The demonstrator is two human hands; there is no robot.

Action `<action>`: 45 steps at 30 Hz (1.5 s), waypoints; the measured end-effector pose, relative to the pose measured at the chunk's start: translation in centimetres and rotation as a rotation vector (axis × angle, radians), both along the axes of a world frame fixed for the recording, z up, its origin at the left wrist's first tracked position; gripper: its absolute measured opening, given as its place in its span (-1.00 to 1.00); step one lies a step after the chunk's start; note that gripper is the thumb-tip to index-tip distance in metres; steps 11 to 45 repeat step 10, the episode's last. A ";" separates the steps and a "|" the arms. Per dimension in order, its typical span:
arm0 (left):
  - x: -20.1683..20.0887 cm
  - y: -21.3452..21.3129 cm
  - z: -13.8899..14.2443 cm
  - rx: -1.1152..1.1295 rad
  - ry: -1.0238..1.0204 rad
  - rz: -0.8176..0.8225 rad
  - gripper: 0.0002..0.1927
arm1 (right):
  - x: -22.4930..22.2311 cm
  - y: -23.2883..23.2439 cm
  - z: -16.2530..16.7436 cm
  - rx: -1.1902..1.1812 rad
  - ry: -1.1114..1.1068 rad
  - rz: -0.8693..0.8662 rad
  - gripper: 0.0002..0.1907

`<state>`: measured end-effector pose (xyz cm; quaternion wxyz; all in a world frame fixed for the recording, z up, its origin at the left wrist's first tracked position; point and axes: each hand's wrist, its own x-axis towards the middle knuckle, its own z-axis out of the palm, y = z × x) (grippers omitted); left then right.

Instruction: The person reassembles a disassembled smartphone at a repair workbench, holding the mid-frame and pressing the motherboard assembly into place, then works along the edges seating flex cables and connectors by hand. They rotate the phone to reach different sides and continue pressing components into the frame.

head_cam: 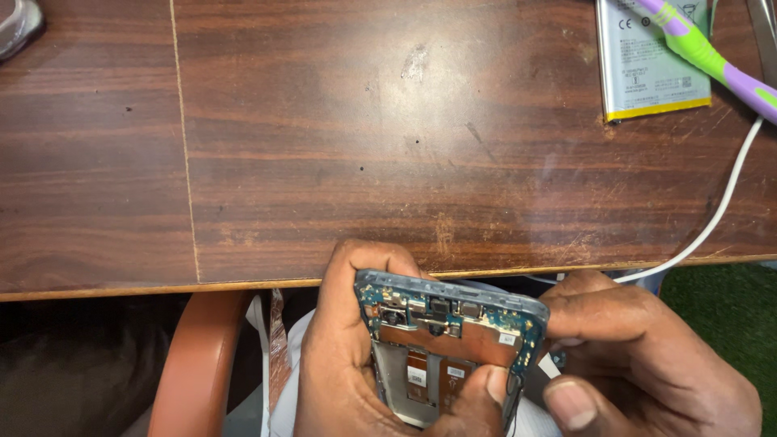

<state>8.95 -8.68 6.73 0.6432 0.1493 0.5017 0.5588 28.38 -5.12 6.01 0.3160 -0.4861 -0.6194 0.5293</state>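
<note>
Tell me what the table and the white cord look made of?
The table looks like dark wood or wood-look laminate: streaky grain, a scuffed glossy top. The white cord seems rubbery plastic, smooth and bending in a soft curve.

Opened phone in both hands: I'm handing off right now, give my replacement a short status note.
Left hand: grips the opened phone by its left edge, thumb on the lower board.
Right hand: holds the phone's right edge.
Phone: held below the table edge, back cover off, circuit board exposed, battery bay looks empty.
On the wooden table: flat battery far right, purple-green tool across it, white cable.
Left: not clear from this view.
</note>
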 end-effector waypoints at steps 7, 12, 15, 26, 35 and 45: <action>-0.5 0.1 0.3 0.000 0.004 -0.052 -0.46 | -0.1 0.3 0.3 -0.037 -0.024 -0.023 -0.72; -0.5 0.4 0.3 0.003 0.009 -0.062 -0.46 | -0.1 0.7 0.8 -0.037 -0.014 -0.018 -0.73; -0.5 0.4 0.3 0.003 0.009 -0.062 -0.46 | -0.1 0.7 0.8 -0.037 -0.014 -0.018 -0.73; -0.5 0.4 0.3 0.003 0.009 -0.062 -0.46 | -0.1 0.7 0.8 -0.037 -0.014 -0.018 -0.73; -0.5 0.4 0.3 0.003 0.009 -0.062 -0.46 | -0.1 0.7 0.8 -0.037 -0.014 -0.018 -0.73; -0.5 0.4 0.3 0.003 0.009 -0.062 -0.46 | -0.1 0.7 0.8 -0.037 -0.014 -0.018 -0.73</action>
